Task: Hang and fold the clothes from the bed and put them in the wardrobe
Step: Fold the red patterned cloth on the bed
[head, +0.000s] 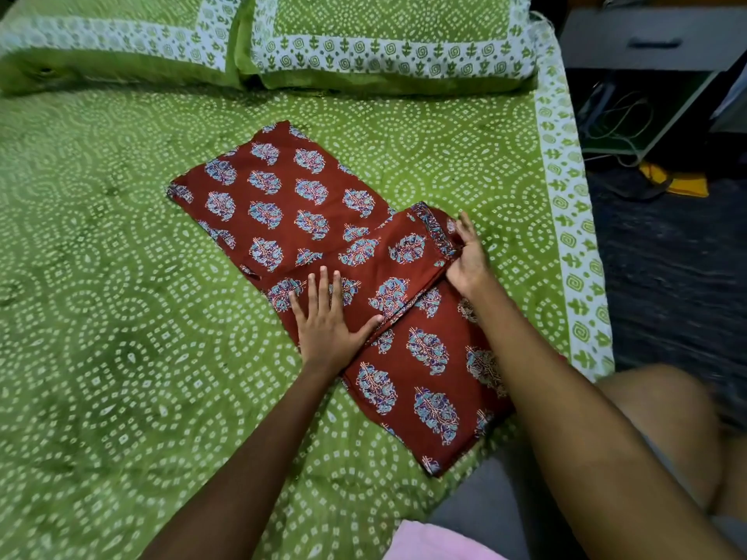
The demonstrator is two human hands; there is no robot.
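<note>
The garment (323,220) lies on the bed (101,317), under both hands. The left hand (329,321) rests on its middle; the right hand (465,260) is at its folded edge, to the right and farther away. Most of the cloth stretches beyond and left of the left hand. Two pillows (364,46) lie well beyond both hands. A cabinet (655,46) stands far right of the right hand, off the bed.

Rust-red garment (323,220) with blue floral motifs on green, white-dotted bedsheet (101,317)
</note>
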